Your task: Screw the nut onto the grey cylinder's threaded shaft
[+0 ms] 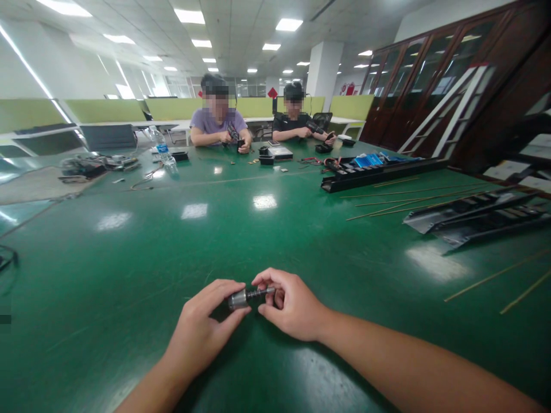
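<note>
Just above the green table, a small silvery metal cylinder with a thin shaft and a coil spring [239,299] lies sideways between my two hands. My left hand [204,324] grips the thick cylinder body between thumb and fingers. At the other end, my right hand [293,304] has its curled fingers around the tip of the thin shaft, which points right. The fingers partly cover that tip, and the exact contact there is hard to make out.
A green table [215,229] spreads ahead. Metal channels [482,221], thin rods [413,201] and a black tray with blue packs [374,163] lie at right. A water bottle [162,150] stands far left. Two people [219,117] across the table handle tools.
</note>
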A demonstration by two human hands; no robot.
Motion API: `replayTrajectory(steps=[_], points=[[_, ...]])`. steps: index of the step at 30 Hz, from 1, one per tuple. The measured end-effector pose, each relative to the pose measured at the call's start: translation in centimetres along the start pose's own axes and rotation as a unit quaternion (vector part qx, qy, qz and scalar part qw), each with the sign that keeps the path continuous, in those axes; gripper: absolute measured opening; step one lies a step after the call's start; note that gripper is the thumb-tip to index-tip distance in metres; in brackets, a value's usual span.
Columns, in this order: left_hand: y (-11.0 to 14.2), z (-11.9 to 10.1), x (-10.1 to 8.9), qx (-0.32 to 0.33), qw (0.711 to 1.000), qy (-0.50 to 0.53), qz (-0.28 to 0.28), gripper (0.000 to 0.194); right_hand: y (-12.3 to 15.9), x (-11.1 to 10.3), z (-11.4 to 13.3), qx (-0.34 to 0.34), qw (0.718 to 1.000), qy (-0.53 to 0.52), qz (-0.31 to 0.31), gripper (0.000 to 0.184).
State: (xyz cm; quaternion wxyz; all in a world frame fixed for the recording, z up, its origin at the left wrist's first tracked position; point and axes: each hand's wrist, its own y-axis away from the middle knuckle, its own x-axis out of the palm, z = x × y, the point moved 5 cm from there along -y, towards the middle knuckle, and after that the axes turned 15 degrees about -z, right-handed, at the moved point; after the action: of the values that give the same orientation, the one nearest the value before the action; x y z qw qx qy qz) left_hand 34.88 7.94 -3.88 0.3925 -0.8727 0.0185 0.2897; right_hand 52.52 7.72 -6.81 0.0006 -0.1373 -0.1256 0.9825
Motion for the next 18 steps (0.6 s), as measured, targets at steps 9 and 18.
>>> replayTrajectory(steps=[9, 18], points=[[0.17, 0.13, 0.21, -0.001, 1.0, 0.003, 0.009, 0.025, 0.0, -0.1, 0.76, -0.023, 1.0, -0.003, -0.007, 0.027], [0.36, -0.01, 0.28, 0.003, 1.0, -0.003, 0.009, 0.026, -0.08, -0.24, 0.93, -0.032, 0.999, 0.023, -0.007, 0.014]])
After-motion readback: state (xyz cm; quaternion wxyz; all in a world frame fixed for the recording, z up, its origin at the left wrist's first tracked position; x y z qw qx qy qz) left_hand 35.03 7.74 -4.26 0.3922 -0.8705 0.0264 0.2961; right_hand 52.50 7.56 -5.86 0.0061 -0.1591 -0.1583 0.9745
